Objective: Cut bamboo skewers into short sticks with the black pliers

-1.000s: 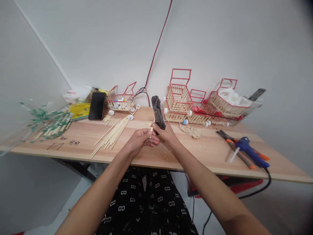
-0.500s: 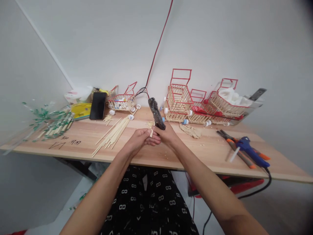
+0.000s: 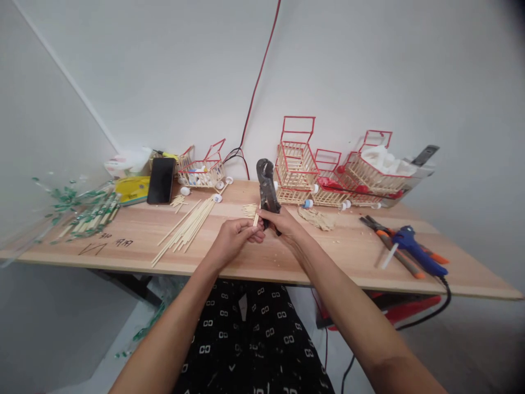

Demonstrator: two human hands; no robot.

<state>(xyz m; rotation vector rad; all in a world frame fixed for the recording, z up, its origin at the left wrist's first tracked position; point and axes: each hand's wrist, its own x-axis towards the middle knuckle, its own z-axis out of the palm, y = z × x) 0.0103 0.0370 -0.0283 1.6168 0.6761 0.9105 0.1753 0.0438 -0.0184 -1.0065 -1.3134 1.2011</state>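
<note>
My right hand point(image 3: 283, 221) is closed around the handles of a dark cutter-like hand tool point(image 3: 267, 183), whose curved jaws point up and away from me. In the fingers of my left hand point(image 3: 235, 235) are short pale wooden sticks point(image 3: 256, 219), pinched just left of the tool; how many I cannot tell. Both hands meet over the middle of the table's front half. Behind them lies a small pile of short stick pieces point(image 3: 249, 210). Long loose sticks point(image 3: 184, 227) are spread to the left of my left hand.
Stick-built model shopping carts point(image 3: 297, 164) with red trim line the wall, and another cart point(image 3: 203, 172) stands left. A phone point(image 3: 161, 180), yellow packet point(image 3: 132, 190) and wrapped chopsticks point(image 3: 94, 213) lie left. At right are orange-handled pliers point(image 3: 394, 246) and a blue glue gun point(image 3: 418, 251).
The tool in my right hand has turned more upright and shifted slightly right, away from the sticks. My left hand keeps its pinch on them. The whole view has shifted a little.
</note>
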